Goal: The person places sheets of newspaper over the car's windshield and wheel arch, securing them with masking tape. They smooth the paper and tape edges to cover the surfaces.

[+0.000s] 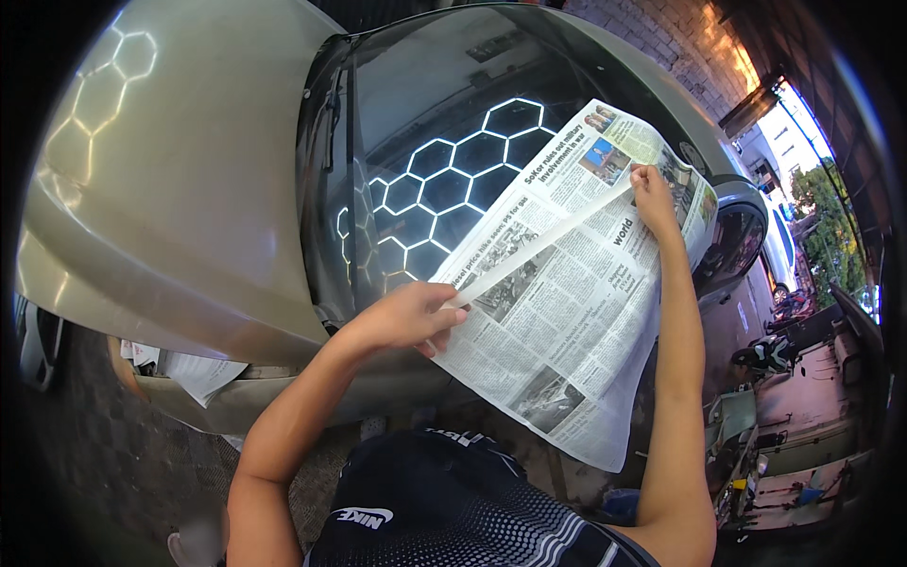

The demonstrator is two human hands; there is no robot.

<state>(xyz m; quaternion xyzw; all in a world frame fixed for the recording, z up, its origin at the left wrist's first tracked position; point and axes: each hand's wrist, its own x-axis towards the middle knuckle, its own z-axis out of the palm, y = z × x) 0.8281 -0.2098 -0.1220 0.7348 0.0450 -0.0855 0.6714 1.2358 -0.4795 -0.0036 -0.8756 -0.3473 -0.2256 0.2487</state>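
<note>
A strip of whitish masking tape stretches taut and slanting between my two hands, across the face of a newspaper sheet. My left hand is closed on the tape's lower end, at the sheet's left edge; whether a roll sits inside the fingers is hidden. The upper end is pinched between thumb and fingers of my right hand, near the photos at the top of the sheet. The newspaper spreads over the side of a car's windshield, and its lower corner hangs toward me.
The car's beige hood lies to the left, with a wiper beside the glass. A side mirror juts out beyond the newspaper. Loose papers stick out at the car's front side. Cluttered shelves stand at right.
</note>
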